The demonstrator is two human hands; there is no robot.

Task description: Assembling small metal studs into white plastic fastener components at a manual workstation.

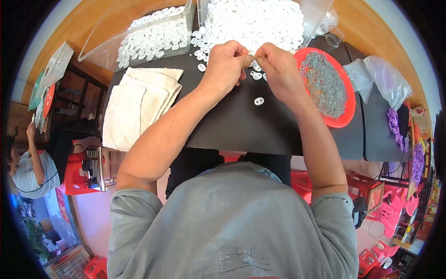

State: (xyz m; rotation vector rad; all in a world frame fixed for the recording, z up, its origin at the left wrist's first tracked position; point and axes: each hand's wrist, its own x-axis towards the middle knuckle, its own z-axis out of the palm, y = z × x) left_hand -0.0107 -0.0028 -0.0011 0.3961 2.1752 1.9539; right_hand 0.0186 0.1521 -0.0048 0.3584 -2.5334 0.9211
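Note:
My left hand [226, 67] and my right hand [282, 74] meet over the dark table, thumbs and fingertips pinched together. What lies between the fingertips is too small and too covered to make out. Just beyond them is a large heap of small white plastic pieces [253, 23]. A few loose pieces lie under my fingers. One white oval piece with two holes [259, 101] rests alone on the table nearer to me. Right beside my right wrist stands a red oval plate [346, 118], filled with many thin grey pieces that look like small springs [325, 86].
A clear bin [186, 44] at the back left holds more white pieces. Folded cream cloths [121, 111] lie at the table's left. Clear plastic bags [388, 81] and a purple bundle [395, 128] are at the right. Another person [35, 174] sits at the far left.

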